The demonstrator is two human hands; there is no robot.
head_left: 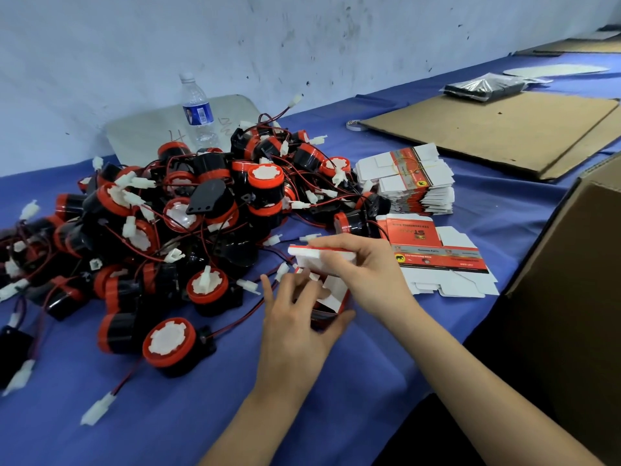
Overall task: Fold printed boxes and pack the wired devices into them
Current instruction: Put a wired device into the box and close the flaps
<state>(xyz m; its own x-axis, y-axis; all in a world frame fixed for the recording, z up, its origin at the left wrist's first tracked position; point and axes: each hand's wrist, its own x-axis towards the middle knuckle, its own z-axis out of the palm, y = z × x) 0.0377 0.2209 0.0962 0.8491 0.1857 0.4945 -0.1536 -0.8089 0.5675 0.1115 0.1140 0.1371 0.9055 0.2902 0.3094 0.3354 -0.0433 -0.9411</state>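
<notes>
Left hand (295, 317) grips the box (336, 294) from below, thumb along its near edge, fingers curled at its left side. Right hand (366, 267) pinches the box's raised top flap. Box is partly folded and open, held just right of the device pile (174, 223), at its near side. Loose flat blanks (447, 260) lie right of the pile. A banded blank stack (410, 183) touches the pile's far-right edge. A bottle (198, 109) stands behind the pile. A carton (571, 264) stands well right of the pile.

Red-and-black devices (258, 186), red-and-white printed box (327, 290), blue tablecloth (168, 415)
</notes>
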